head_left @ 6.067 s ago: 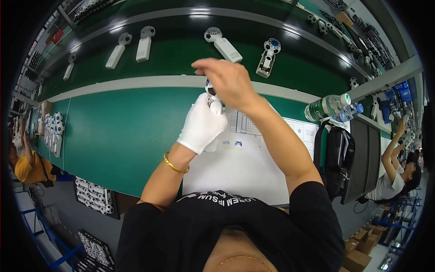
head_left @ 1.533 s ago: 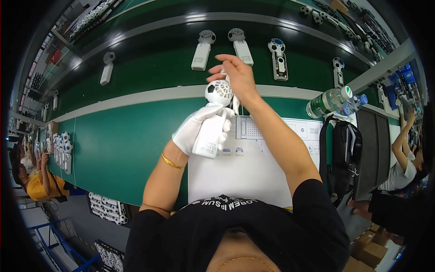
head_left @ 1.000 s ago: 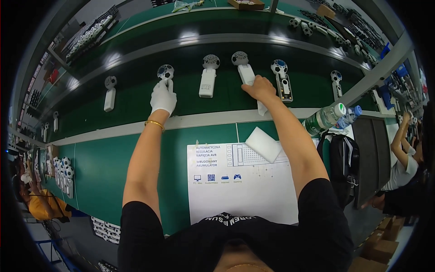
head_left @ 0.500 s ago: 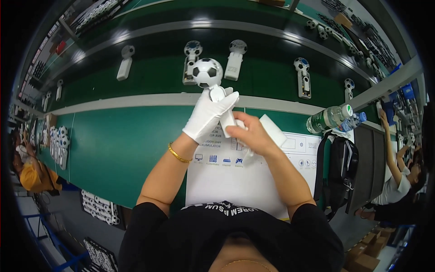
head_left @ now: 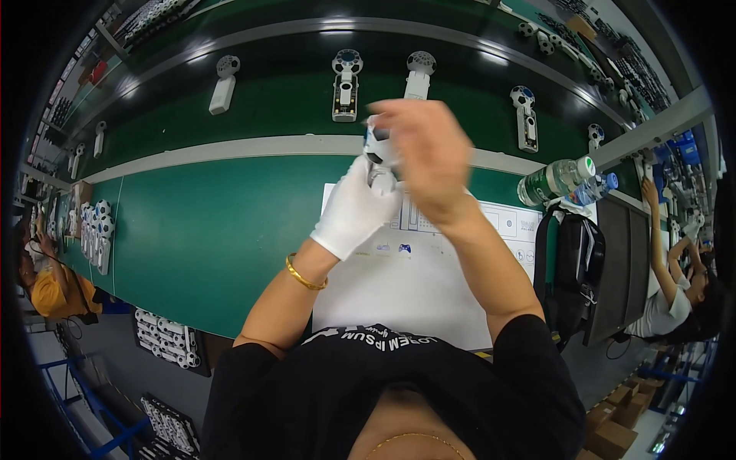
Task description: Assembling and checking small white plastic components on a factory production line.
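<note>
My left hand (head_left: pixel 354 205), in a white glove, is closed around a white handheld device with a football-patterned round head (head_left: pixel 377 147). The head points up and away from me, and the glove covers most of the handle. My bare right hand (head_left: pixel 435 149) is raised at the right side of the round head, its fingers reaching over it. Motion smears those fingers, so whether they touch or grip the head is unclear. Beneath both hands lies a white printed sheet (head_left: pixel 399 291) on the green table.
Similar ball-headed devices (head_left: pixel 346 86) sit spaced along the dark green belt beyond the table. Two plastic bottles (head_left: pixel 553 182) and a black backpack (head_left: pixel 575 261) are at right. More devices (head_left: pixel 97 234) stand at the left. Co-workers (head_left: pixel 57 280) are at both sides.
My right hand has left the device's handle and moved up beside its round head. The device has come slightly nearer to me and turned. The view has shifted a little.
</note>
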### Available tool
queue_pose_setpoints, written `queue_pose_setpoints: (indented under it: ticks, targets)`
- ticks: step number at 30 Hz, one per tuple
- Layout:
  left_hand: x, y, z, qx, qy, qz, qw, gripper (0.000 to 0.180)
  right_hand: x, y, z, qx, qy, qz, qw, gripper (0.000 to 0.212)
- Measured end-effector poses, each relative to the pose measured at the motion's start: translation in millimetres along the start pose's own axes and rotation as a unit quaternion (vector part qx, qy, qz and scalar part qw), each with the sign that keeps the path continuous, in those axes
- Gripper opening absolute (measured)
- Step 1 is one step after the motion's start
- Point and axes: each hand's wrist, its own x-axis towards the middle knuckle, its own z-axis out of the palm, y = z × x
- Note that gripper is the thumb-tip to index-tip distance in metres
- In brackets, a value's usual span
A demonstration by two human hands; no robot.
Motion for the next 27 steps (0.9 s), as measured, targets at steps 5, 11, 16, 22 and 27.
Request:
queue_pose_setpoints:
  ticks: [5, 11, 16, 22, 27]
  targets:
    - [-9.7, 3.2, 1.2, 0.036, 0.007, 0.044, 0.998, 0.033, -5.6, 19.9, 28.7, -0.191, -0.108, -0.148, 0.964, 0.02]
    - [-14.7, 28.9, -21.1, 0.032, -0.091, -0.142, 0.985, 0.034, 40.9, 26.1, 5.8, 0.074, -0.398, 0.288, 0.868, 0.024]
    - [-20.5, 36.3, -29.5, -0.231, -0.159, -0.194, 0.94, 0.027, 32.2, 39.7, -3.9, 0.416, -0.404, 0.414, 0.702, 0.029]
    - [-19.5, 16.2, -36.8, -0.507, -0.217, -0.195, 0.811, 0.038, 3.5, 14.2, 16.4, 0.553, -0.127, 0.391, 0.725, 0.033]
    - [-21.8, 0.2, -30.0, -0.679, -0.245, -0.26, 0.642, 0.054, -13.6, 5.8, 24.2, 0.189, -0.088, 0.193, 0.959, 0.034]
